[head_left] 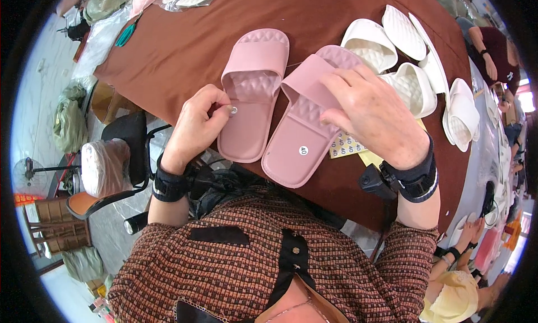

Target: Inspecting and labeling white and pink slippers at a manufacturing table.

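Head view: left hand [203, 114] pinching a round white sticker [233, 109] at the edge of the left pink slide slipper [245, 135]

From my remote station I read the left hand as closed in a thumb-and-finger pinch on the round white sticker, which shows at the very fingertips. The left pink slide slipper lies immediately to the right of this pinch; the fingertips overlap the left border of its footbed, just below the strap. Whether the sticker touches the footbed I cannot tell. The slipper's long axis runs away from the wearer, heel nearest the body, toe leaning slightly right. Note the key relation: the broad, bare heel area lies rightward of the pinch and back toward the body, and the left hand is the nearer of the two.

Farther right of the pinch, the right pink slide slipper [300, 127] slants more strongly, toe to the right; a matching round label [303, 150] sits on its heel. The right hand [372, 110] arches over its strap, thumb and fingers apart, with nothing that I can see gripped; contact is uncertain. Partly hidden by that hand lies a yellow label sheet [347, 146], with white slide slippers [369, 45] beyond. The pink pair rests on a brown tablecloth [185, 48].
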